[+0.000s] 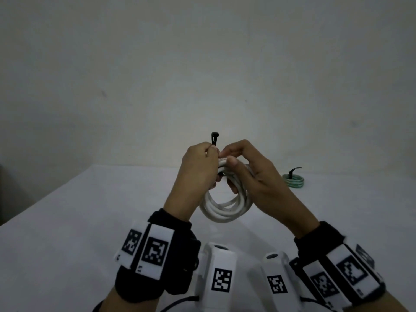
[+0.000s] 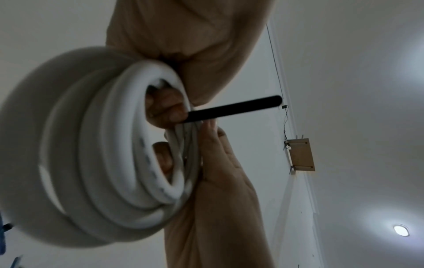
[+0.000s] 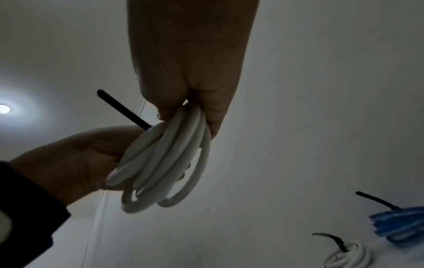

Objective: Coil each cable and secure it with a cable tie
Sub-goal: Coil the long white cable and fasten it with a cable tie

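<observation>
Both hands hold a white coiled cable (image 1: 225,208) upright above the white table (image 1: 78,221). My left hand (image 1: 211,153) pinches a black cable tie (image 1: 215,138) at the coil's top, and the tie's head sticks up past the fingers. In the left wrist view the tie's strip (image 2: 234,108) juts out to the right from the white coiled cable (image 2: 110,145). My right hand (image 1: 228,157) grips the top of the coil, fingers curled round the strands. The right wrist view shows the white coiled cable (image 3: 165,163) hanging from that hand, with the cable tie (image 3: 123,108) behind it.
A green coiled cable (image 1: 293,180) with a black tie round it lies on the table at the right. The right wrist view also shows a blue coil (image 3: 399,226) and a small white coil (image 3: 346,257), each tied. A plain wall stands behind the table.
</observation>
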